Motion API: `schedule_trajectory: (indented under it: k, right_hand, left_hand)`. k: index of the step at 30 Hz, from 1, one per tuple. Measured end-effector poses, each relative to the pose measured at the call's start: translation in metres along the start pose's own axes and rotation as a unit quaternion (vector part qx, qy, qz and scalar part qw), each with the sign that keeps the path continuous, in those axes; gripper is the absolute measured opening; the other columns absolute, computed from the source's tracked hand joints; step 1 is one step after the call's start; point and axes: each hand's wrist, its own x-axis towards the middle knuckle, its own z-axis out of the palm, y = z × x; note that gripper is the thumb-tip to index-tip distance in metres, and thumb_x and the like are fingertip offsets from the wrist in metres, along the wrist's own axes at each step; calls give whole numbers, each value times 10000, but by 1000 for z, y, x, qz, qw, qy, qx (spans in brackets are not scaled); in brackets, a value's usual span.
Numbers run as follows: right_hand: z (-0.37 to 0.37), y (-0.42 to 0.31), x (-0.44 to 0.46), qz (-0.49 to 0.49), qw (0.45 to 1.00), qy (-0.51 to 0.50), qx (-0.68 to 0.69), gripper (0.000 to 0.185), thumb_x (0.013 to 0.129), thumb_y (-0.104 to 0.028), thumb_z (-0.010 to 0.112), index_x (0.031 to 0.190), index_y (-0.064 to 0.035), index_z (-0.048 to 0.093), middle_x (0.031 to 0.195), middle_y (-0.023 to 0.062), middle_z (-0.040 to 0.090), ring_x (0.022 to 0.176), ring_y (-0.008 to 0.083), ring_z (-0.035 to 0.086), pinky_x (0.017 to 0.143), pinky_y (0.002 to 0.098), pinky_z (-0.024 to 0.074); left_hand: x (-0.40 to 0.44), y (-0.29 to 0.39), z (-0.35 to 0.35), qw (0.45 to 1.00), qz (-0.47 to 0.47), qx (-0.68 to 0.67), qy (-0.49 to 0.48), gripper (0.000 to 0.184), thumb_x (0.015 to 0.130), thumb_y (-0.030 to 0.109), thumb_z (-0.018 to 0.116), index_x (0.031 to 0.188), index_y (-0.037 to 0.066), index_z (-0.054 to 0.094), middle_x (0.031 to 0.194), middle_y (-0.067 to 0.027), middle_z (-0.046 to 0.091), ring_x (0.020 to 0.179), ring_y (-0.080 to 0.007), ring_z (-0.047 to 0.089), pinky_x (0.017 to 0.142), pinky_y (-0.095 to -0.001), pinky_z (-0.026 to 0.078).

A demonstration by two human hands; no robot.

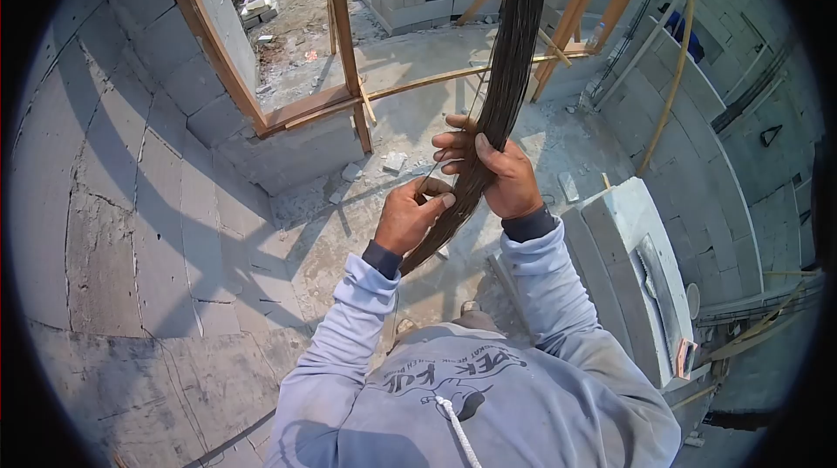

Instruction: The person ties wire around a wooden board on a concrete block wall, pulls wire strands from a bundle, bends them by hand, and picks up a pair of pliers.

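A long, dark bundle of thin wires or strands [514,50] hangs from the top of the view and curves down to the left in front of my body. My right hand [506,176] is around the bundle, its thumb across the front and its fingers showing on the left side. Lower and to the left, my left hand [414,211] pinches a thin strand between thumb and fingers, beside the bundle's lower part. One fine strand stands apart from the bundle, running up from my left hand.
Grey block walls rise at the left [113,206] and right [689,154]. A wooden frame [344,32] stands ahead. At the lower right, a block stack [623,241] bears a long metal tool [654,272]. Rubble pieces [394,161] lie on the floor.
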Motion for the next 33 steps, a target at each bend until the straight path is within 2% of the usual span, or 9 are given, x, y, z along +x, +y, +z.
schedule_trajectory:
  k: [3, 9, 13, 15, 17, 23, 27, 30, 33]
  right_hand:
    - [-5, -8, -6, 0, 999, -6, 34, 422, 963, -214, 499, 1309, 23, 444, 1134, 148, 622, 975, 194, 619, 835, 293, 502]
    - [-26, -22, -26, -14, 1000, -3, -6, 404, 928, -182, 568, 1255, 39, 480, 1095, 153, 638, 910, 181, 642, 827, 292, 519]
    - [-44, -36, -43, -19, 998, 24, -48, 407, 933, -198, 561, 1247, 48, 483, 1087, 154, 639, 917, 193, 644, 827, 298, 518]
    - [-51, -45, -50, -22, 999, 46, -20, 336, 930, -183, 574, 1190, 27, 538, 1012, 124, 657, 876, 165, 642, 798, 278, 519]
    - [-64, -51, -54, -19, 998, 55, -16, 334, 942, -181, 559, 1205, 22, 530, 1014, 126, 654, 879, 163, 641, 814, 279, 517]
    - [-79, -64, -59, -20, 996, 70, -43, 311, 950, -198, 555, 1167, 23, 539, 996, 119, 655, 856, 161, 644, 750, 275, 512]
    - [-83, -70, -56, -13, 998, 48, -26, 306, 948, -200, 558, 1159, 21, 541, 986, 120, 656, 850, 165, 646, 745, 271, 513]
    - [-87, -72, -55, -9, 999, 47, -22, 298, 945, -186, 558, 1158, 21, 541, 972, 118, 659, 824, 167, 651, 723, 266, 516]
    - [-91, -74, -52, -4, 999, 45, -17, 286, 941, -184, 564, 1143, 17, 546, 958, 118, 658, 813, 166, 651, 714, 266, 517]
  left_hand:
    - [-3, 5, 17, 998, -28, -62, -7, 220, 802, 207, 731, 897, 31, 638, 694, 25, 562, 562, -42, 465, 502, -202, 368]
    - [-4, -3, 52, 995, 3, -98, -29, 159, 819, 151, 706, 873, 32, 616, 684, 25, 549, 546, -44, 450, 498, -193, 365]
    - [2, -9, 71, 994, 7, -82, -66, 174, 841, 164, 697, 899, 28, 605, 693, 16, 554, 561, -45, 471, 499, -195, 378]
    - [6, -8, 91, 994, 27, -90, -56, 169, 833, 159, 699, 896, 42, 594, 661, 26, 529, 523, -49, 458, 481, -204, 371]
    - [6, -7, 101, 992, 10, -105, -69, 182, 849, 177, 689, 903, 33, 592, 670, 26, 539, 532, -44, 457, 492, -192, 369]
    - [11, -3, 119, 995, -10, -84, -57, 157, 859, 166, 666, 913, 41, 587, 658, 37, 533, 518, -33, 441, 469, -197, 355]
    - [8, 3, 129, 996, 14, -79, -41, 175, 866, 164, 657, 952, 24, 596, 740, 24, 576, 609, -31, 470, 545, -199, 389]
    - [6, 8, 137, 990, 16, -137, -26, 171, 871, 175, 663, 950, 37, 599, 734, 23, 582, 524, -21, 424, 464, -178, 335]
    - [7, 4, 139, 994, 9, -105, 11, 165, 878, 172, 657, 959, 37, 611, 758, 19, 593, 526, -19, 427, 467, -176, 338]
